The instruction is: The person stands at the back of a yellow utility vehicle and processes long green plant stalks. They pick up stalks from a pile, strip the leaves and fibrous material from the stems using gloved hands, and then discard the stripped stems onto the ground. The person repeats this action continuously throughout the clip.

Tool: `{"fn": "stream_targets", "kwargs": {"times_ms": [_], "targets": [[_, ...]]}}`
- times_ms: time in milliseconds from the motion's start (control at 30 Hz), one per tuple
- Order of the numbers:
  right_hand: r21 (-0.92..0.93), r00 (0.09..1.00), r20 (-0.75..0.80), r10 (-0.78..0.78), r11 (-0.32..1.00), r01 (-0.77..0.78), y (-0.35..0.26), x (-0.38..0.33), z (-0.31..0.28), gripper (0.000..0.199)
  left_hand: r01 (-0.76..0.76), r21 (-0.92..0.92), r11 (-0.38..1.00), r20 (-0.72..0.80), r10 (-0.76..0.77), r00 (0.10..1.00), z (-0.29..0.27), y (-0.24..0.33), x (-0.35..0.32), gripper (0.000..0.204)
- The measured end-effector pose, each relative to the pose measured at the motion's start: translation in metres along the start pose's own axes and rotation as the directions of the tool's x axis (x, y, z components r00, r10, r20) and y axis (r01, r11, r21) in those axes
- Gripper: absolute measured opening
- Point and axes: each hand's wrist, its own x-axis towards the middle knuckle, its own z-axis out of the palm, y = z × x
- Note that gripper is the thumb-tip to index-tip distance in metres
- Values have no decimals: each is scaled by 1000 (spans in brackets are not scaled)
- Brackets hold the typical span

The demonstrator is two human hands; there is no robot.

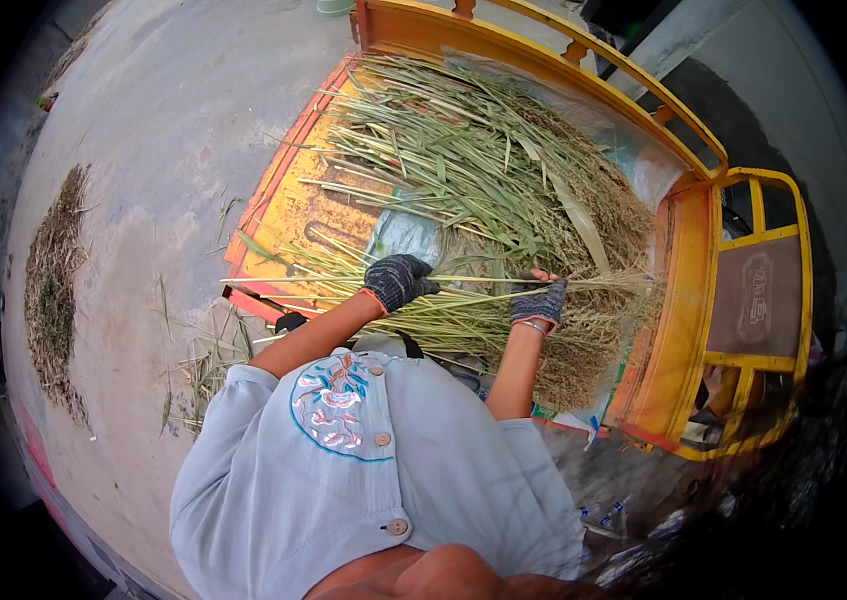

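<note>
My left hand point(399, 282), in a dark grey knitted glove, is closed round long green stalks point(479, 279) partway along their length. Farther right, my right hand point(541, 303) wears a matching glove with bare fingertips showing, and it grips the same stalks close to their bushy seed heads point(616, 284). The held stalks lie roughly level, cut ends to the left and heads to the right. Just beyond my hands, a large heap of similar leafy stalks point(464, 170) covers the cart bed. More loose stalks point(454, 328) lie beneath and nearer to me.
The yellow cart bed point(344, 215) has a red-orange edge and raised rails point(634, 75) at the far side. Clear plastic sheeting point(409, 238) shows under the stalks. Plant scraps point(209, 370) and a dried plant pile point(56, 290) lie on the concrete ground at the left.
</note>
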Motion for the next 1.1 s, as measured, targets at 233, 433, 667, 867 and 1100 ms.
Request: {"fn": "stream_targets", "kwargs": {"times_ms": [233,433,667,867,1100], "targets": [[-84,959,225,-174,977,197,-9,31,-10,29,328,-439,836,364,-169,916,-11,18,9,32],[-188,977,108,-186,961,203,5,3,8,31,381,-341,860,442,-211,872,-9,8,17,35],[3,943,283,-177,983,183,-44,8,20,33,393,-197,898,307,-324,895,-10,-85,-30,38],[70,924,333,-187,982,174,-70,3,20,32,582,72,810,5,-584,812,-84,-204,-142,34],[10,918,354,-177,983,185,-67,8,19,42,943,331,-13,-603,-772,201,-192,-190,-260,38]]}}
